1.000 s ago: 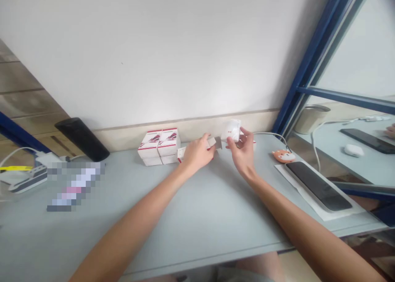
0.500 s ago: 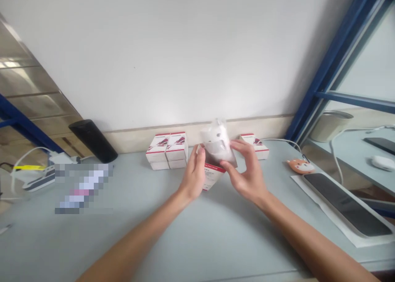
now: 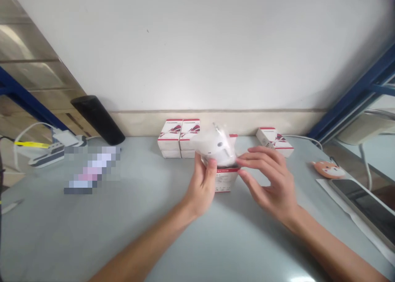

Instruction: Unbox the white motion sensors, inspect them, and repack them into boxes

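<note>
A white detector in a clear plastic bag (image 3: 216, 148) is at the mouth of a small white-and-red carton (image 3: 224, 183), whose printed front partly reads "TECTOR". My left hand (image 3: 200, 185) is closed on the bagged detector's lower left, thumb in front and fingers behind. The fingertips of my right hand (image 3: 271, 177) pinch at the carton's upper right edge, by the bag. The bag and my left hand cover most of the carton's opening, so how deep the detector sits cannot be made out.
Stacked white-and-red cartons (image 3: 180, 138) stand against the wall on the left, others (image 3: 274, 142) on the right. A black cylinder (image 3: 98, 119) and a power strip (image 3: 57, 152) are far left. An orange animal-faced case (image 3: 328, 170) and a phone (image 3: 364, 203) lie right.
The head view has shifted. The carton stands more upright, and the bagged detector tilts left. My left thumb has come onto the bag; my right hand has moved to the carton's right edge.
</note>
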Action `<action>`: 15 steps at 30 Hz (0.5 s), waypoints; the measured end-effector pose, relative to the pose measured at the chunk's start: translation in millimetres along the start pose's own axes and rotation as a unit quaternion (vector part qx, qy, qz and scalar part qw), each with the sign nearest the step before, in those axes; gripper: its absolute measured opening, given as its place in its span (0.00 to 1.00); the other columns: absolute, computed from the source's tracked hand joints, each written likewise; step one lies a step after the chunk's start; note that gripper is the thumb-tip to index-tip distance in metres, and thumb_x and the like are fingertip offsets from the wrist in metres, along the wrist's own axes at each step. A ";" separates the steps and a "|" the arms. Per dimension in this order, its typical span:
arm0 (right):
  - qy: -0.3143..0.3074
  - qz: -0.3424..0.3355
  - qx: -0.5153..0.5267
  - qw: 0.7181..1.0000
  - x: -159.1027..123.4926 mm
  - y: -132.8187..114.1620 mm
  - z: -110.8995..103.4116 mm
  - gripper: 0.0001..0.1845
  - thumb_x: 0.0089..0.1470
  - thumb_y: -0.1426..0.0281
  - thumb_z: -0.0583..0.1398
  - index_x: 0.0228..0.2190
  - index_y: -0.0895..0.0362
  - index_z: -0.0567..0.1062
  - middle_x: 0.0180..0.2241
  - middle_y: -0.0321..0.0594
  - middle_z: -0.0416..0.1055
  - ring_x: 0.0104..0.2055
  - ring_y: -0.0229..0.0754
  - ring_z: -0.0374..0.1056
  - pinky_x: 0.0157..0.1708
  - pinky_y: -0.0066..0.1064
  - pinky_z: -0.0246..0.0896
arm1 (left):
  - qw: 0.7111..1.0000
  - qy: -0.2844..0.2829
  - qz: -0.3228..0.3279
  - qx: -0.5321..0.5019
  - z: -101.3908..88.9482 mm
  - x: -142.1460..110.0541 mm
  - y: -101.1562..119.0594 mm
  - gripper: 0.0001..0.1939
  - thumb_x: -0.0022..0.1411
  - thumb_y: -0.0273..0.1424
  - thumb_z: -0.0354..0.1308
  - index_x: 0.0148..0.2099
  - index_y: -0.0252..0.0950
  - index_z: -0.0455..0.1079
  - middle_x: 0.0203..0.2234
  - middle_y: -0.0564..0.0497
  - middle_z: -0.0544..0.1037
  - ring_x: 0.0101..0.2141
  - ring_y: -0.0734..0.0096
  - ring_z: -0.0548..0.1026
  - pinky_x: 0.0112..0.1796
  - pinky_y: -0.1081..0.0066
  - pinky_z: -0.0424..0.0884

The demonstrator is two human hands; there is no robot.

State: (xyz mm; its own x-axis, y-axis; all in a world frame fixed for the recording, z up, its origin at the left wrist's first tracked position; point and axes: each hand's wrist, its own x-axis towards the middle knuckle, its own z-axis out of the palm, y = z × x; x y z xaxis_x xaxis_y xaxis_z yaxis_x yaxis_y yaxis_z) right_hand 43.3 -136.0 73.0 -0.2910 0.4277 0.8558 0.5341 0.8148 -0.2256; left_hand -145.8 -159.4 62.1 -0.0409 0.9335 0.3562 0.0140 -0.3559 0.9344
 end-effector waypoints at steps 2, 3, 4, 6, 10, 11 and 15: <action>-0.028 -0.008 0.000 1.000 0.2 -1.3 0.9 0.17 0.62 0.75 0.66 0.51 0.51 0.76 0.44 0.42 0.81 0.53 0.54 0.71 0.53 0.49 0.65 | 0.999 -0.018 0.032 -0.003 -3.0 4.0 -7.2 0.28 0.77 0.51 0.46 0.72 0.49 0.55 0.64 0.44 0.71 0.67 0.55 0.67 0.65 0.56 0.67; -0.038 -0.011 -0.003 0.999 0.2 -1.8 1.5 0.18 0.62 0.76 0.65 0.52 0.51 0.75 0.46 0.43 0.80 0.54 0.54 0.71 0.54 0.49 0.65 | 0.998 -0.018 0.058 -0.003 -4.2 5.9 -9.9 0.28 0.77 0.49 0.48 0.73 0.51 0.52 0.64 0.44 0.71 0.66 0.56 0.68 0.64 0.56 0.68; -0.045 -0.013 -0.010 0.999 0.1 -2.3 2.2 0.18 0.61 0.76 0.64 0.52 0.52 0.74 0.48 0.45 0.79 0.55 0.55 0.70 0.55 0.50 0.64 | 0.996 -0.010 0.089 -0.001 -5.0 7.6 -11.7 0.29 0.77 0.48 0.50 0.74 0.52 0.49 0.64 0.44 0.70 0.65 0.57 0.69 0.63 0.57 0.70; -0.048 -0.012 -0.019 0.999 -0.6 -2.8 3.5 0.17 0.61 0.76 0.64 0.50 0.52 0.74 0.52 0.47 0.76 0.56 0.55 0.69 0.55 0.52 0.63 | 0.989 0.019 0.149 0.012 -6.0 10.3 -13.1 0.34 0.76 0.44 0.54 0.76 0.54 0.41 0.64 0.43 0.69 0.62 0.58 0.72 0.59 0.57 0.73; -0.001 0.027 0.038 0.999 -2.3 -1.8 4.8 0.26 0.58 0.79 0.62 0.56 0.52 0.68 0.52 0.47 0.74 0.55 0.54 0.71 0.54 0.52 0.65 | 0.972 0.035 0.219 0.081 -8.9 13.0 -13.0 0.34 0.74 0.40 0.59 0.74 0.51 0.48 0.62 0.42 0.69 0.58 0.58 0.73 0.55 0.58 0.75; 0.003 0.035 0.052 0.998 -2.3 -1.4 4.5 0.29 0.58 0.79 0.62 0.58 0.52 0.67 0.52 0.48 0.74 0.55 0.54 0.71 0.54 0.52 0.66 | 0.968 0.028 0.230 0.097 -10.3 13.5 -13.5 0.30 0.74 0.39 0.58 0.72 0.49 0.52 0.60 0.43 0.70 0.58 0.59 0.73 0.56 0.58 0.74; -0.011 0.038 0.046 0.998 -0.6 -1.1 1.9 0.30 0.57 0.78 0.63 0.59 0.51 0.68 0.55 0.49 0.72 0.58 0.56 0.70 0.56 0.53 0.67 | 0.951 -0.022 0.270 0.150 -16.4 16.2 -17.7 0.11 0.76 0.31 0.55 0.58 0.45 0.64 0.51 0.45 0.72 0.58 0.58 0.71 0.57 0.53 0.71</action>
State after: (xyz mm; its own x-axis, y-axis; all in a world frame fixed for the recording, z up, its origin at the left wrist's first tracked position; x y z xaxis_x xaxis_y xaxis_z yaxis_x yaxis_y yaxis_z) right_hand 41.3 -136.5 71.9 -0.2701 0.4977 0.8242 0.4797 0.8118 -0.3330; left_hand -163.1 -138.7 51.3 0.0945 0.6215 0.7777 0.3050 -0.7617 0.5716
